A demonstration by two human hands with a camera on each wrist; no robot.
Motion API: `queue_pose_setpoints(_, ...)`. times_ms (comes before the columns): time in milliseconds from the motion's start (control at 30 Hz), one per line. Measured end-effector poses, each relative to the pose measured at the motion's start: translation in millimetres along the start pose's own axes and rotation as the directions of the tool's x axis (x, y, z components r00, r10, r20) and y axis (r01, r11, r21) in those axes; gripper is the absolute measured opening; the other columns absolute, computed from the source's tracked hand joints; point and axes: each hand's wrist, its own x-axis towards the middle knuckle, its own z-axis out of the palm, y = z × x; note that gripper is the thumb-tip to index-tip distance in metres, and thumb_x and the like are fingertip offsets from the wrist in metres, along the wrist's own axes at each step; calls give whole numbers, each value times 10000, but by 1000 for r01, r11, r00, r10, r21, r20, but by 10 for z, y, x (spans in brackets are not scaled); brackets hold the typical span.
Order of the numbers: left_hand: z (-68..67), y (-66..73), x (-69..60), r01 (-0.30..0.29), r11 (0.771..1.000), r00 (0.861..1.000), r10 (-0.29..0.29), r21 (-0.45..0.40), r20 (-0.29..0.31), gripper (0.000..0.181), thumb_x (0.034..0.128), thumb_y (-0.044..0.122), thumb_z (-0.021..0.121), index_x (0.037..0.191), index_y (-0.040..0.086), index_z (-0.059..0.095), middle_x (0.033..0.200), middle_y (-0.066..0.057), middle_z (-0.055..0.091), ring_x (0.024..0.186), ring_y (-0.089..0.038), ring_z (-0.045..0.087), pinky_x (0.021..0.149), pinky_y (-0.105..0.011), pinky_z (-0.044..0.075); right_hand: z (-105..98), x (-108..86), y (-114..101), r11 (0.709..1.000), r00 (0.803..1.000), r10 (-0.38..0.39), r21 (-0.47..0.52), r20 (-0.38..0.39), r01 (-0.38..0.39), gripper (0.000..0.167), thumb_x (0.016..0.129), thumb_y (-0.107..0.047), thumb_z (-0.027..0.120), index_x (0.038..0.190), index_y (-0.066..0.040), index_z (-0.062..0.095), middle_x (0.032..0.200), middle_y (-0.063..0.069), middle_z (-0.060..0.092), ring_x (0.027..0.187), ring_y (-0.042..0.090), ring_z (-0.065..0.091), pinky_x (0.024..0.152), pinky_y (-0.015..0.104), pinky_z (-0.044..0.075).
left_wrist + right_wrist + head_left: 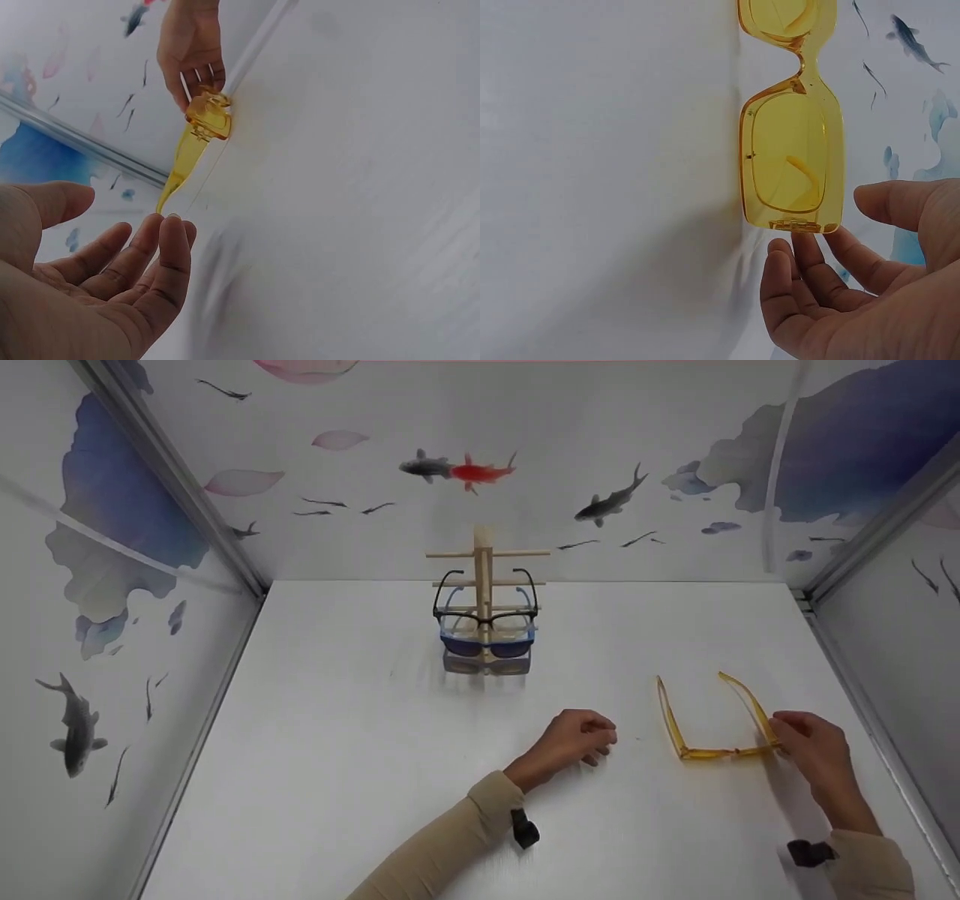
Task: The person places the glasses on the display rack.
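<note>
A pair of clear yellow glasses stands on the white table at the right, both temples unfolded and pointing away from me. My right hand is at their right hinge corner. In the right wrist view its fingers touch or nearly touch the end of the frame, while the thumb stays apart from it. My left hand hovers to the left of the glasses, holding nothing, with its fingers loosely bent. The left wrist view shows its fingertips overlapping the tip of a temple, but the head view shows a gap.
A wooden eyewear stand with several crossbars is at the back middle. It bears black-framed glasses and blue sunglasses, with a greyish pair below. Walls printed with fish enclose the white table at the back and sides.
</note>
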Motion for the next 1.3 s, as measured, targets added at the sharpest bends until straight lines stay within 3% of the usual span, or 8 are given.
queue_pose_setpoints(200, 95, -39, 34, 23, 1000, 1000, -23, -13, 2, 305, 1076, 206, 721, 1287, -11, 757, 1098, -125, 806, 942, -247, 777, 761, -329, 651, 37, -6, 38, 1000, 1000, 17, -10, 18, -17, 647, 1146, -422, 559, 1520, 104, 529, 1397, 251, 618, 938, 30, 605, 768, 179, 585)
queue_pose_setpoints(467, 268, -72, 150, 39, 997, 999, -37, -62, 23, 301, 1067, 208, 721, 1278, -2, 763, 1099, -112, 814, 937, -275, 791, 744, -343, 651, 60, -6, 17, 999, 1000, 4, 35, 27, -5, 605, 1140, -369, 595, 1502, 114, 546, 1209, 74, 682, 919, 44, 633, 784, 191, 604)
queue_pose_setpoints(633, 384, -78, 202, 57, 997, 998, -56, -51, 25, 293, 1061, 215, 726, 1272, 16, 765, 1057, -91, 815, 889, -240, 785, 724, -332, 650, 75, -18, 9, 1000, 999, 18, 23, 30, -18, 615, 1135, -384, 593, 1507, 104, 553, 1265, 133, 683, 931, 36, 636, 790, 193, 607)
queue_pose_setpoints(833, 545, -52, 250, 85, 996, 996, -85, -39, 7, 356, 1051, 215, 740, 1354, 28, 732, 1020, -65, 811, 849, -231, 787, 693, -312, 640, 69, -31, 33, 999, 999, 29, 35, 30, -30, 622, 1129, -400, 606, 1499, 97, 566, 1253, 128, 701, 935, 14, 640, 791, 193, 608)
queue_pose_setpoints(1067, 744, 40, 292, 133, 989, 991, -135, -64, -21, 465, 1041, 178, 757, 1471, 32, 657, 1045, -41, 797, 852, -258, 793, 723, -364, 660, 34, -26, 43, 999, 999, 29, 41, 41, -31, 624, 1126, -414, 609, 1491, 90, 570, 1210, 94, 710, 949, 27, 645, 796, 199, 609)
queue_pose_setpoints(1300, 793, 43, 331, 150, 983, 989, -151, -102, 0, 554, 1032, 153, 758, 1547, 32, 594, 1095, -21, 799, 911, -311, 804, 756, -395, 667, 15, -13, 52, 999, 999, 14, 40, 37, -15, 599, 1132, -375, 616, 1472, 117, 575, 1117, 22, 741, 916, 10, 659, 782, 207, 615)
